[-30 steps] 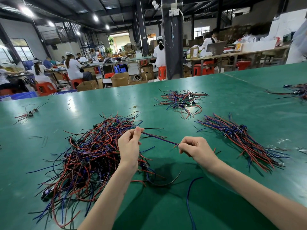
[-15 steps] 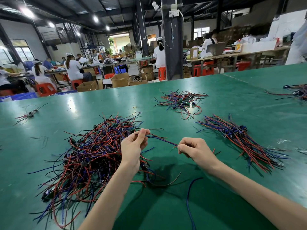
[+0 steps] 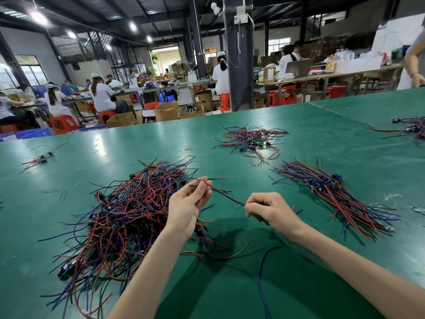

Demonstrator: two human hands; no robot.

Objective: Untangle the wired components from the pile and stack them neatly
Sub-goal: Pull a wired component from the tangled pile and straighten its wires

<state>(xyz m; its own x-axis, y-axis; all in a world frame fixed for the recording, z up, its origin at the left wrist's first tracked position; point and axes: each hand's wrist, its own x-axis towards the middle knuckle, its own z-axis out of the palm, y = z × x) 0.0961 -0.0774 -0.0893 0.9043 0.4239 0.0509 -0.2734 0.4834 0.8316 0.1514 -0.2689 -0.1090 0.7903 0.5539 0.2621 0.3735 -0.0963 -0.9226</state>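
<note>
A big tangled pile (image 3: 128, 217) of red, blue and black wired components lies on the green table (image 3: 322, 139) at the left. My left hand (image 3: 187, 204) is raised over its right edge and pinches the wire ends between thumb and fingers. A blue and red wire pair (image 3: 226, 196) stretches from it to my right hand (image 3: 271, 209), which grips the other end in curled fingers. To the right lies the neat stack (image 3: 333, 192) of straightened components, wires running toward me.
A smaller tangle (image 3: 250, 140) sits farther back in the middle. More wires (image 3: 411, 128) lie at the right edge, a small bundle (image 3: 39, 158) at the far left. A loose blue wire (image 3: 262, 272) lies between my forearms. Workers sit at benches beyond the table.
My left hand has slid a little to the right along the wire pair and turned its palm more toward me. The right hand has barely moved.
</note>
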